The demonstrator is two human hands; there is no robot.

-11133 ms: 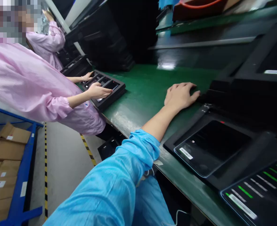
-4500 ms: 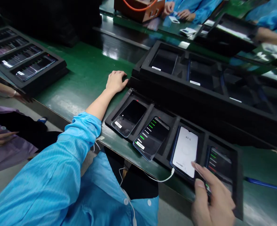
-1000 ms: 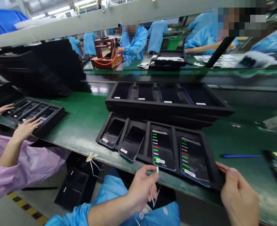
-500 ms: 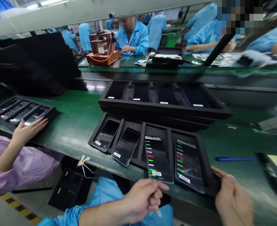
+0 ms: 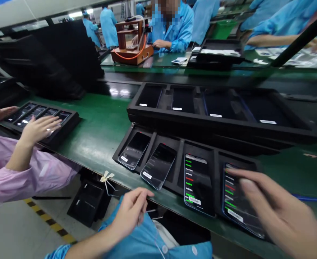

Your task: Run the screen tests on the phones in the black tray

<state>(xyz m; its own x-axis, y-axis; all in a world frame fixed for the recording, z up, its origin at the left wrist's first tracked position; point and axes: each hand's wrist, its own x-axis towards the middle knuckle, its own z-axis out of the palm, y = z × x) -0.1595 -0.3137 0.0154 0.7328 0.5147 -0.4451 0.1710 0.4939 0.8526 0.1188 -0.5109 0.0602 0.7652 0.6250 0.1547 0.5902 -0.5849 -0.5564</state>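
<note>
The green table (image 5: 93, 151) bears a black four-compartment tray (image 5: 179, 162) holding four smartphones (image 5: 158, 165). The right hand (image 5: 279, 212), half spread, gripping nothing, points over the rightmost smartphone (image 5: 238, 201); the left hand (image 5: 133, 208) curls loosely, hold unclear. White labels (image 5: 194, 200) are unreadable.

Single head-worn view, facing forward and down, close above the green workbench (image 5: 99, 135)

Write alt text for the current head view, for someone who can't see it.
A person's right hand is over the rightmost phone of four in a black tray on a green workbench; the left hand is near its front edge. At left, a co-worker's hands are over another tray.
</note>
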